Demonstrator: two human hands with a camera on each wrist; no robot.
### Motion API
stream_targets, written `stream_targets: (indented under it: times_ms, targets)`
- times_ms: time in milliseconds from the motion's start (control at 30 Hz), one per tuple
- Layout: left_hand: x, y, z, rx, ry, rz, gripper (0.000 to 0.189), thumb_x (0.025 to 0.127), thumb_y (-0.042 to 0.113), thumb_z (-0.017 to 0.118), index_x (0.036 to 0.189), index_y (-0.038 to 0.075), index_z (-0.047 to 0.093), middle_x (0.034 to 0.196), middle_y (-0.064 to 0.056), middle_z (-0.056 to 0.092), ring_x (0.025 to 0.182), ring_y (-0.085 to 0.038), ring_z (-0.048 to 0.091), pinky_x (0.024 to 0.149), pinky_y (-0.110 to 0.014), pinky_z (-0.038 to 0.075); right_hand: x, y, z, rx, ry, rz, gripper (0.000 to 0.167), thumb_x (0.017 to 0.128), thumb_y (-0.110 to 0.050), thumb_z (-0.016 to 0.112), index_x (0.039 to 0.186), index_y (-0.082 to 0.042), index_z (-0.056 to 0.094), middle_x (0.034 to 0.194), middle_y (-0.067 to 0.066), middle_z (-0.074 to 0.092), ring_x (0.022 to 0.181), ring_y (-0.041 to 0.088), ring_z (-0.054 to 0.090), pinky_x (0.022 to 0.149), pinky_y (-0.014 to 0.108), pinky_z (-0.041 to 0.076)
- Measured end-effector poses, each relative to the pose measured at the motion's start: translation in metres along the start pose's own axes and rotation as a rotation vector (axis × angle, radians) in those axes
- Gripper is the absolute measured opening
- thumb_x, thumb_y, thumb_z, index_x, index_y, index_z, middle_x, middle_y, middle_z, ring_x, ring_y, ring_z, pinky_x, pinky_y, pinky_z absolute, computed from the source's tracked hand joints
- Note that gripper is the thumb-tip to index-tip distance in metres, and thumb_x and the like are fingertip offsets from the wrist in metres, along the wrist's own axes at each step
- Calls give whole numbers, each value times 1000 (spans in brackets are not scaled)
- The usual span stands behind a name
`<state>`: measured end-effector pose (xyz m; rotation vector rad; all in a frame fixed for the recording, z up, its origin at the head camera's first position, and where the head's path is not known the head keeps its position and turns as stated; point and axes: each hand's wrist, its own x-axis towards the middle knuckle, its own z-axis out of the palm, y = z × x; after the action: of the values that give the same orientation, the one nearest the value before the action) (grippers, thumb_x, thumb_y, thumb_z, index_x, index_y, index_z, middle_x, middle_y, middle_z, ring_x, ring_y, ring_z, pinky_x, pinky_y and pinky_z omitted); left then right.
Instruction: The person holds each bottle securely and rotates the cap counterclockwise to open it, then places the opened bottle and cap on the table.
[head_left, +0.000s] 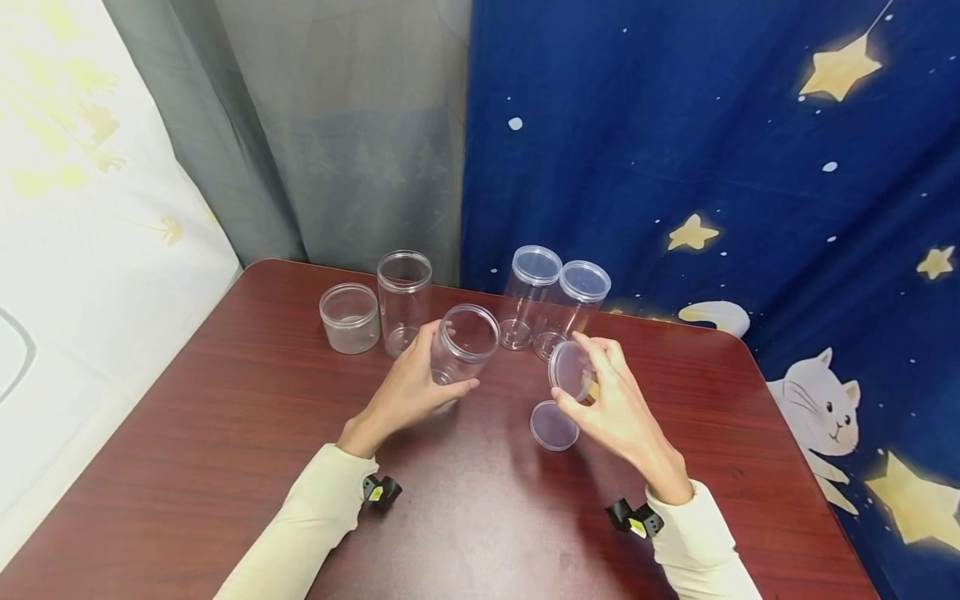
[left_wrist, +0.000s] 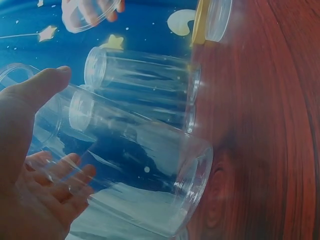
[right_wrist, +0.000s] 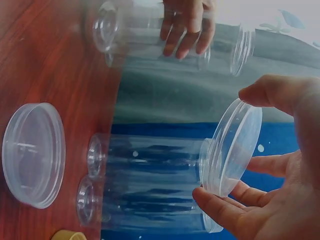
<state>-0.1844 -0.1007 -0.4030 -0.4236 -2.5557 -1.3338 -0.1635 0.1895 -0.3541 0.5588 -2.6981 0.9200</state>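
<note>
Clear jar in the left grip [head_left: 408, 379], clear lid in the right grip

The left grip is spread to the width of the clear jar [head_left: 467, 337], thumb on one side and fingers on the other, holding it tilted with its uncovered mouth up. The right grip [head_left: 618, 408] pinches the clear lid [head_left: 568, 371] by its edge, thumb and fingers parted by the lid's breadth; the lid is tipped on its side, to the left of that hand's palm and apart from the jar.

Below the right grip and to its left, a second lid [head_left: 554, 426] lies flat on the reddish-brown counter [head_left: 480, 533]. A small yellow object [head_left: 592, 390] shows behind the held lid, partly hidden by the right grip's fingers.

Beyond the right grip and to its left, two tall lidded jars [head_left: 534, 292] stand upright, side by side. Just beyond the left grip, a tall lidless jar [head_left: 405, 304] stands upright, and farther to that grip's left is a short, wide jar [head_left: 349, 323]. Well behind both grips hang a grey curtain [head_left: 352, 108] and a blue curtain [head_left: 637, 125] with stars.
</note>
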Motion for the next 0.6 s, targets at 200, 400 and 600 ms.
stream_targets:
  times_ms: [200, 400, 600]
  targets:
    - [-2, -4, -6, -16, 7, -14, 90, 72, 33, 88, 143, 8, 38, 130, -14, 59, 118, -28, 58, 102, -49, 45, -5, 9, 0, -37, -1, 25, 78, 78, -22, 79, 146, -7, 44, 129, 16, 47, 115, 34, 54, 97, 50, 46]
    - [-6, -9, -12, -32, 24, -18, 91, 71, 32, 89, 143, 9, 38, 132, -12, 56, 121, -27, 55, 103, -50, 44, -12, 20, 4, -71, -12, 32, 73, 78, -23, 80, 142, -6, 49, 126, 15, 50, 111, 31, 56, 93, 47, 47]
    - [-8, -14, -17, -31, 28, -34, 93, 71, 34, 89, 144, 8, 37, 133, -11, 54, 120, -26, 55, 101, -49, 45, -20, 32, 8, -89, -28, 40, 71, 77, -24, 81, 138, -3, 51, 126, 16, 52, 112, 32, 56, 92, 47, 49]
